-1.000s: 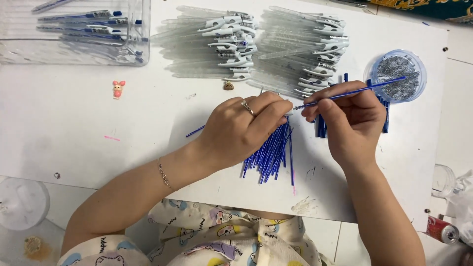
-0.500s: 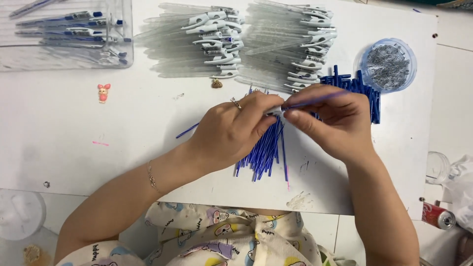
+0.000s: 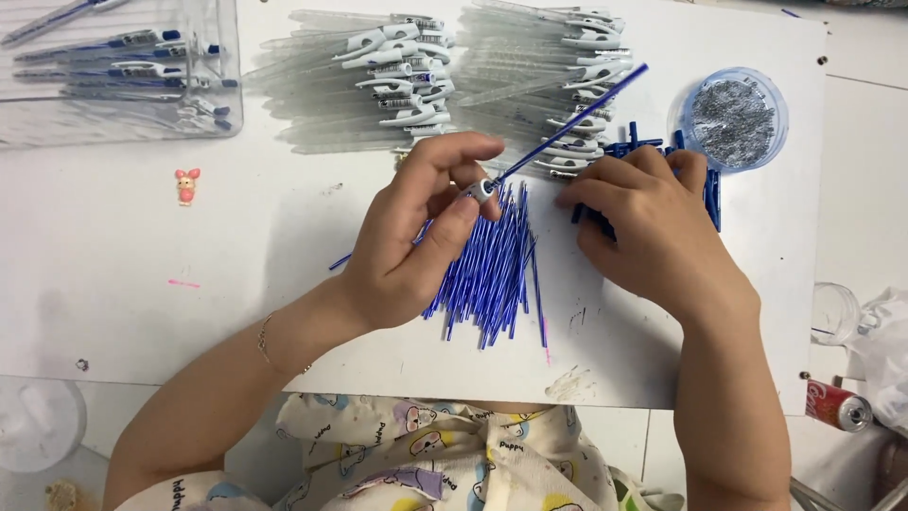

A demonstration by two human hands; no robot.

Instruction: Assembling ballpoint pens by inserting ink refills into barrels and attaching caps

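My left hand (image 3: 416,227) pinches a thin blue pen refill (image 3: 577,118) near its tip, where a small metal spring sits; the refill slants up to the right over the pen barrels. Under that hand lies a loose heap of blue refills (image 3: 497,270) on the white board (image 3: 189,312). My right hand (image 3: 643,222) rests palm down on a pile of short blue pen parts (image 3: 714,189), fingers curled among them; whether it holds one is hidden. Two stacks of clear pen barrels (image 3: 378,66) lie along the far edge.
A round clear tub of small metal springs (image 3: 733,118) stands at the far right. A clear tray of finished blue pens (image 3: 113,66) sits at the far left. A small pink figure (image 3: 187,185) lies on the board. A red can (image 3: 837,405) lies off the board's right edge.
My hands have come apart. The left hand now holds the refill alone, tilted up to the right, and the right hand has dropped onto the short blue parts.
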